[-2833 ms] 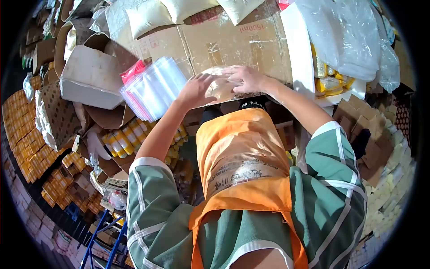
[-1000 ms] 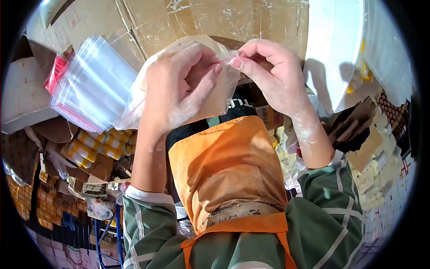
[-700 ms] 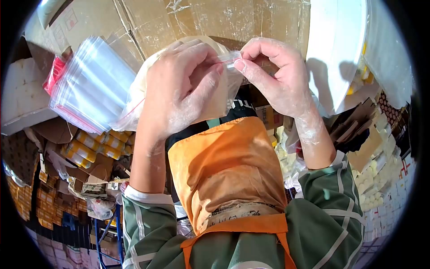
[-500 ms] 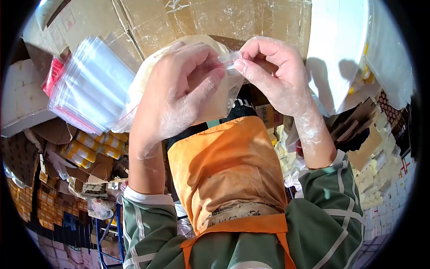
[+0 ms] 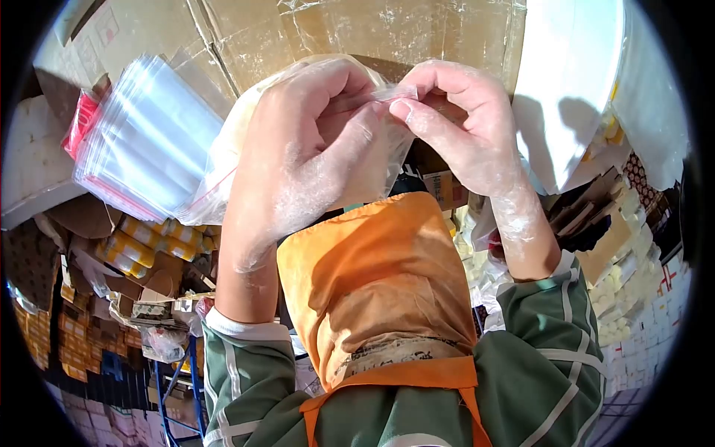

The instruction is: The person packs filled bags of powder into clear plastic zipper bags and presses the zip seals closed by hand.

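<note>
A clear zip-top plastic bag (image 5: 375, 167) with a pale cream filling lies on the cardboard in front of me. Its zip edge runs between my hands. My left hand (image 5: 309, 141), dusted with white powder, bends over the bag and pinches the edge between thumb and fingers. Close on its right, my right hand (image 5: 465, 127) grips the corner of that edge between thumb and forefinger. White powder also marks my right wrist. The filling is mostly hidden behind my left hand.
A stack of clear zip bags (image 5: 145, 141) sits on the left beside a red plastic packet (image 5: 82, 123). Below is the worn cardboard surface (image 5: 402, 30), with a white sheet (image 5: 562, 67) at right. Yellow-and-white packs (image 5: 134, 249) lie lower left. I wear an orange apron (image 5: 380, 276).
My left hand has shifted slightly right along the zip edge, its thumb now close to my right thumb. My right hand keeps its pinch, and the view has moved a little.
</note>
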`<state>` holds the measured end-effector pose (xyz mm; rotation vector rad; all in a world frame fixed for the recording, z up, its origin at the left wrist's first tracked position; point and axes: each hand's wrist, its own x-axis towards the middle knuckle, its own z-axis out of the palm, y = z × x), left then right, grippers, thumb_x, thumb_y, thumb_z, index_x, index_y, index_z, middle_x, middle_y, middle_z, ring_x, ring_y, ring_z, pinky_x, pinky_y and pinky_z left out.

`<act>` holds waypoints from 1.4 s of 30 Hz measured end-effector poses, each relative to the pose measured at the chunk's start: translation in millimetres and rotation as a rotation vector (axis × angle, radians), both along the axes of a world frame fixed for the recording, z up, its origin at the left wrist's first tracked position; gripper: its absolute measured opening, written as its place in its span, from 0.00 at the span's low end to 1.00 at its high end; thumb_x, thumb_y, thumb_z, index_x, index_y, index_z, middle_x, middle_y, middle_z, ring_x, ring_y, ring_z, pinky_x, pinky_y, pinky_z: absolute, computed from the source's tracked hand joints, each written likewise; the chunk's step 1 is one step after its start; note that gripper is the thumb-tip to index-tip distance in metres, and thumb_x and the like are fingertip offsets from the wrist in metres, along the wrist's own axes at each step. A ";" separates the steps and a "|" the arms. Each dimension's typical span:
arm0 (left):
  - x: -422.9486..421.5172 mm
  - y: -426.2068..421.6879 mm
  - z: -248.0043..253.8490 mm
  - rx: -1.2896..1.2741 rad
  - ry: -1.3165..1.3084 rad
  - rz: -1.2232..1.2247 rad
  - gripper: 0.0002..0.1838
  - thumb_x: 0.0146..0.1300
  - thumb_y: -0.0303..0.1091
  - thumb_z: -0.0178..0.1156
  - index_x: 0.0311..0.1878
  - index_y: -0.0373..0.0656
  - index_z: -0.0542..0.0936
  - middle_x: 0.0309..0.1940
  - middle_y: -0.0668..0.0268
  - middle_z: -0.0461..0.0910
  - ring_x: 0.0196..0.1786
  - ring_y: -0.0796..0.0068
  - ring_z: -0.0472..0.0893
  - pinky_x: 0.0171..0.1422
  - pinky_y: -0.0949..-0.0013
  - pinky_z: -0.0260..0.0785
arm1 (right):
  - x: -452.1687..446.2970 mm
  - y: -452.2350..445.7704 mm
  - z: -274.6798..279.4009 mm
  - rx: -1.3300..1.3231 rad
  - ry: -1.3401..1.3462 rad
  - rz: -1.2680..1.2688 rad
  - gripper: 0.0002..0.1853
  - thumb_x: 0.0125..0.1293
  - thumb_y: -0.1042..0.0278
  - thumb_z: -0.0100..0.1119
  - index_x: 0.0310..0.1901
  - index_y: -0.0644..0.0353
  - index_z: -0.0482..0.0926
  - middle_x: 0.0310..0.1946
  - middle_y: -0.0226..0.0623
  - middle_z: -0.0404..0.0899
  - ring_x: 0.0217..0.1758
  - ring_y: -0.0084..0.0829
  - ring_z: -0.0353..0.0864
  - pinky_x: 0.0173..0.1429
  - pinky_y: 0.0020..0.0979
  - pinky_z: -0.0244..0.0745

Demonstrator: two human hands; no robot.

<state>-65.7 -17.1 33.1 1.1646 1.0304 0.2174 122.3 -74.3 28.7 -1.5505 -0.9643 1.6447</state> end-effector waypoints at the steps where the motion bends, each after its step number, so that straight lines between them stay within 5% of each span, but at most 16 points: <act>1: 0.6 0.2 -0.2 0.007 -0.023 0.003 0.09 0.63 0.29 0.60 0.39 0.32 0.75 0.32 0.71 0.74 0.39 0.84 0.73 0.46 0.78 0.67 | 1.1 0.2 -0.4 0.000 0.000 0.001 0.06 0.65 0.73 0.63 0.37 0.67 0.81 0.28 0.28 0.81 0.32 0.14 0.77 0.37 0.20 0.74; 14: -10.2 8.2 4.4 0.231 -0.015 -0.141 0.07 0.60 0.23 0.58 0.41 0.31 0.76 0.35 0.62 0.78 0.42 0.77 0.77 0.51 0.72 0.70 | -0.2 2.6 1.4 0.157 -0.113 0.090 0.05 0.66 0.73 0.62 0.37 0.66 0.80 0.28 0.29 0.80 0.33 0.16 0.77 0.38 0.22 0.74; 16: -11.4 5.2 6.3 0.628 0.178 0.034 0.09 0.53 0.25 0.62 0.38 0.35 0.78 0.34 0.54 0.79 0.38 0.52 0.79 0.42 0.60 0.71 | 0.8 1.1 2.1 0.040 -0.019 0.011 0.05 0.67 0.72 0.62 0.37 0.66 0.80 0.28 0.29 0.80 0.32 0.16 0.77 0.39 0.21 0.74; 17: -15.6 4.5 5.8 0.878 0.268 0.000 0.10 0.51 0.21 0.63 0.39 0.38 0.79 0.34 0.57 0.78 0.37 0.56 0.79 0.41 0.62 0.71 | 1.4 -2.0 -3.1 0.101 -0.038 0.006 0.06 0.67 0.72 0.63 0.38 0.67 0.81 0.30 0.29 0.80 0.32 0.16 0.77 0.38 0.20 0.74; 24: -24.3 -28.6 26.1 0.547 0.417 0.000 0.14 0.47 0.30 0.71 0.36 0.40 0.77 0.29 0.61 0.74 0.33 0.61 0.76 0.38 0.63 0.68 | -2.4 -5.7 -13.1 0.164 -0.011 -0.021 0.05 0.67 0.74 0.62 0.35 0.67 0.78 0.29 0.30 0.78 0.30 0.16 0.75 0.37 0.22 0.74; 27: -26.0 -20.9 17.1 0.789 0.554 -0.088 0.19 0.48 0.40 0.73 0.37 0.41 0.76 0.31 0.63 0.73 0.36 0.60 0.74 0.43 0.61 0.66 | -4.8 -5.4 -15.9 0.198 -0.032 -0.041 0.05 0.66 0.75 0.62 0.34 0.66 0.77 0.27 0.30 0.77 0.29 0.17 0.74 0.36 0.22 0.74; 30: -28.3 -18.8 20.7 0.735 0.629 -0.195 0.23 0.47 0.47 0.73 0.38 0.43 0.75 0.33 0.64 0.72 0.37 0.59 0.72 0.46 0.60 0.64 | -4.5 -5.3 -17.6 0.203 -0.045 -0.014 0.05 0.66 0.75 0.62 0.34 0.66 0.77 0.27 0.31 0.77 0.29 0.17 0.75 0.36 0.22 0.73; 36: -32.2 -17.1 22.4 0.740 0.557 -0.155 0.16 0.45 0.37 0.74 0.30 0.44 0.76 0.34 0.65 0.75 0.38 0.60 0.74 0.46 0.61 0.64 | -1.6 -6.2 -20.4 0.176 -0.089 -0.027 0.05 0.65 0.75 0.63 0.35 0.66 0.78 0.28 0.31 0.78 0.30 0.18 0.76 0.37 0.22 0.74; 39: -26.0 -7.9 15.4 0.713 0.279 -0.140 0.11 0.43 0.24 0.68 0.29 0.37 0.75 0.38 0.57 0.78 0.41 0.59 0.78 0.50 0.66 0.69 | 4.2 -0.5 -20.7 0.267 0.009 0.068 0.04 0.64 0.76 0.64 0.35 0.66 0.79 0.29 0.32 0.79 0.31 0.19 0.78 0.38 0.22 0.75; 42: -17.1 0.1 6.8 0.592 0.113 -0.152 0.10 0.43 0.22 0.65 0.29 0.37 0.75 0.36 0.57 0.78 0.41 0.60 0.78 0.49 0.67 0.68 | 8.0 2.1 -19.5 0.370 -0.052 0.130 0.03 0.62 0.77 0.65 0.35 0.65 0.80 0.30 0.32 0.79 0.31 0.20 0.79 0.38 0.22 0.76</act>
